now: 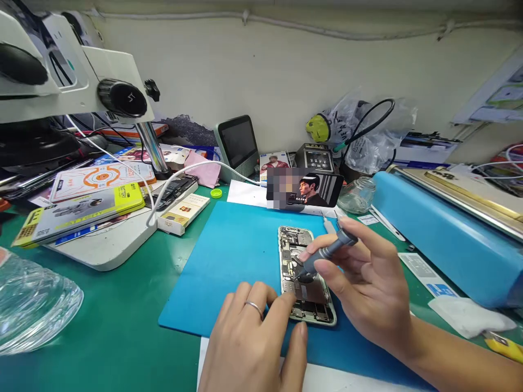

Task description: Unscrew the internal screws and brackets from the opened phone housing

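An opened phone point(312, 294) lies with its inner parts exposed on a blue mat point(229, 256). My right hand point(373, 283) grips a grey screwdriver point(327, 252) between thumb and fingers, slanting it down to the left. Its thin tip points at the left-middle part of the phone's inside; whether it sits in a screw is too small to tell. My left hand point(251, 340), with a ring on one finger, rests at the phone's lower left. Its index fingertip touches the phone near that edge, the thumb is apart, and nothing is held.
Behind the mat a propped phone point(318, 189) plays a video beside a glass jar point(357, 195). A microscope stand point(98, 253) carrying boxes is at left, near a clear plastic container point(36, 305). At right are a blue machine point(441, 239) and a yellow cutter point(504, 344).
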`<state>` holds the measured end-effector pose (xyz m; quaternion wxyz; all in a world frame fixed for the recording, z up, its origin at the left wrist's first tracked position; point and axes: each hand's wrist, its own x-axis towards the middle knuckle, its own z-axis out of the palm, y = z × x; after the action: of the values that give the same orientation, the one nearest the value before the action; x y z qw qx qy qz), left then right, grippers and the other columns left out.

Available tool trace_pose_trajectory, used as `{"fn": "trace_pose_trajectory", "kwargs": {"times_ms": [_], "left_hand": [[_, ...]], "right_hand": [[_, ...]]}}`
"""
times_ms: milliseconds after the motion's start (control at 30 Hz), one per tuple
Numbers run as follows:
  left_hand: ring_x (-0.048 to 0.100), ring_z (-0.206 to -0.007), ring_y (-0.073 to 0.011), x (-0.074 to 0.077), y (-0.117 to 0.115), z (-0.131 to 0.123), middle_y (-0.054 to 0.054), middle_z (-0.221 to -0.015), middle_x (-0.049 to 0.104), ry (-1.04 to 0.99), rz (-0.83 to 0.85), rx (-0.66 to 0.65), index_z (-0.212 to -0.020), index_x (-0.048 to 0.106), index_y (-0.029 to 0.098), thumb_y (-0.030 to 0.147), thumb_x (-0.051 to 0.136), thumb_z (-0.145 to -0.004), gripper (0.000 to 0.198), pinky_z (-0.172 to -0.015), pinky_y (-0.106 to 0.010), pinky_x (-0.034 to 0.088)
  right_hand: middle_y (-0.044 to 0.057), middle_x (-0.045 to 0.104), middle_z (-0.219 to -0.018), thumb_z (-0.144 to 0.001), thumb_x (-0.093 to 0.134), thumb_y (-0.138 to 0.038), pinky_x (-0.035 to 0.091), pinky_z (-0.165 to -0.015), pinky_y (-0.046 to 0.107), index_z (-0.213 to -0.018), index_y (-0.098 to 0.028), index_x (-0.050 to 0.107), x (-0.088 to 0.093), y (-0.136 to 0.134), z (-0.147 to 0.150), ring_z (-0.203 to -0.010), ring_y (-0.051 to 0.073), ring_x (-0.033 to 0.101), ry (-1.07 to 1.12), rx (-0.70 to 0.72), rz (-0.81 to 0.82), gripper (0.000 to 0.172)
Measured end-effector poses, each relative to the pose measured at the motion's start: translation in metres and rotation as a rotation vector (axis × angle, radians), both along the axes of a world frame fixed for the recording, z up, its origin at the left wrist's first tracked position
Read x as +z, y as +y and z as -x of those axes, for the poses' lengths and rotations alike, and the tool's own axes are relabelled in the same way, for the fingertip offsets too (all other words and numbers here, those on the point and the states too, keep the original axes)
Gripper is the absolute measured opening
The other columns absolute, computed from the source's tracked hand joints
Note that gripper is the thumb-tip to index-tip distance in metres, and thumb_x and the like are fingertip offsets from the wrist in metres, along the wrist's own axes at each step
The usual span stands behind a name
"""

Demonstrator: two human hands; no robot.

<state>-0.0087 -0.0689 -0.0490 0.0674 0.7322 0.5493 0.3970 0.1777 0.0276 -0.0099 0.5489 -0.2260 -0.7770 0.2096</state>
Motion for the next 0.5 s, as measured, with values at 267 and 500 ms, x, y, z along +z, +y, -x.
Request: {"fn": "trace_pose_trajectory", "kwargs": {"times_ms": [267, 500], "left_hand": [[0.066, -0.081, -0.0214, -0.002, 0.005, 0.005, 0.000, -0.092, 0.069, 0.024, -0.013, -0.037, -0.124, 0.077, 0.032, 0.026, 0.064, -0.103, 0.025, -0.067, -0.038, 0.046], [0.062, -0.077, -0.0214, -0.007, 0.005, 0.004, 0.001, -0.088, 0.066, 0.092, -0.045, -0.054, -0.136, 0.075, 0.031, 0.026, 0.060, -0.106, 0.033, -0.065, -0.038, 0.045]], "right_hand": [[0.002, 0.080, -0.111, -0.107, 0.069, -0.010, 0.078, -0.081, 0.039, -0.162, -0.041, 0.055, 0.005, 0.005, 0.011, -0.094, 0.020, 0.084, -0.025, 0.006, -0.096, 0.064], [0.003, 0.083, -0.112, -0.098, 0.075, -0.001, 0.077, -0.082, 0.038, -0.167, -0.039, 0.052, -0.001, 0.006, 0.001, -0.093, 0.020, 0.085, -0.093, 0.032, -0.186, 0.081]]}}
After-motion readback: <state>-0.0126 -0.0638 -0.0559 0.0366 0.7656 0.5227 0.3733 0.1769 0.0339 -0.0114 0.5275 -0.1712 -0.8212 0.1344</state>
